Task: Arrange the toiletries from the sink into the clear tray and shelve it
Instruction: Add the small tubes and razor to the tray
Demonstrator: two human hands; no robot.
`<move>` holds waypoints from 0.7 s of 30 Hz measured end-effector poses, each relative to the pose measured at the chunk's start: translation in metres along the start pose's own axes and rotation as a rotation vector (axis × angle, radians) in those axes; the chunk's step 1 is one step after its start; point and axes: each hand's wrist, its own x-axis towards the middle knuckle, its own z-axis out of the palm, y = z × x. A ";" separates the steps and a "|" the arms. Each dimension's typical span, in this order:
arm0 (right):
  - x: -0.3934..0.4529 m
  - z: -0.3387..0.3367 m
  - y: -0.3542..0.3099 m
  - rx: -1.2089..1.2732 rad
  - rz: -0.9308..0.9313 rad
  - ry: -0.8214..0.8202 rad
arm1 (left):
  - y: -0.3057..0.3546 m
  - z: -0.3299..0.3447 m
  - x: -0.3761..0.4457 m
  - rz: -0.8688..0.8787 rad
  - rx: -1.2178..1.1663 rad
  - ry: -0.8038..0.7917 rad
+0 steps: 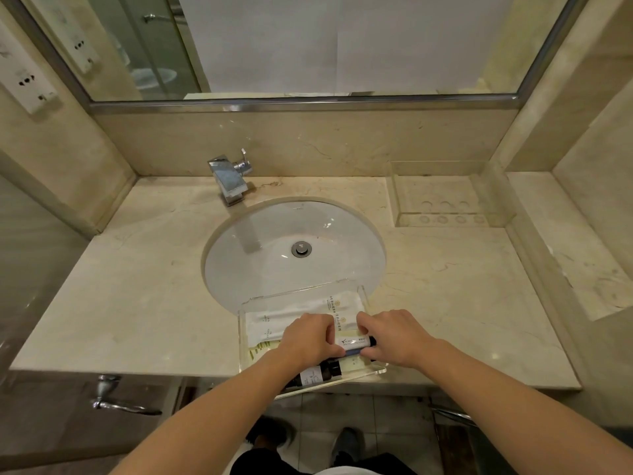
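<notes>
Beige marble bathroom table [137, 303] with a white oval undermount sink [274, 255], chrome faucet [231, 181] behind it, basin bare. Second clear acrylic stand with round holes [445, 207] sits at the back right, well apart. Clear acrylic tray [368, 371] sits at the table's front edge, overhanging the sink rim, holding white flat sachets [294, 313] and a dark brown small bottle [318, 373]. Step, by my read: final arranging, nearly done. Both forearms reach in from below, palms down. Left hand [308, 337] and right hand [394, 337] each pinch an end of a white-and-blue small tube [356, 346], fingers curled shut on it. Next: seat the tube flat, let go, lift tray by both sides, keep level; shelf not visible.
</notes>
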 end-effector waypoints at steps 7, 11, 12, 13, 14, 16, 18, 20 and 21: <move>0.001 -0.002 0.003 0.185 0.112 0.072 | -0.017 -0.020 0.003 -0.026 -0.108 0.131; 0.009 0.003 0.007 0.346 0.306 0.158 | -0.040 -0.038 0.004 -0.164 -0.159 0.266; 0.011 0.004 0.007 0.386 0.352 0.165 | -0.047 -0.041 0.003 -0.196 -0.166 0.302; 0.014 0.005 0.008 0.428 0.397 0.168 | -0.053 -0.044 0.001 -0.229 -0.170 0.337; 0.016 0.006 0.008 0.471 0.439 0.166 | -0.060 -0.047 -0.001 -0.262 -0.164 0.377; 0.020 0.007 0.009 0.561 0.514 0.150 | -0.073 -0.050 -0.007 -0.336 -0.131 0.459; 0.024 0.009 0.009 0.658 0.573 0.125 | -0.083 -0.051 -0.015 -0.437 -0.127 0.510; 0.028 0.012 0.008 0.701 0.579 0.096 | -0.093 -0.050 -0.023 -0.555 -0.166 0.521; 0.030 0.013 0.007 0.697 0.569 0.080 | -0.098 -0.049 -0.026 -0.617 -0.197 0.510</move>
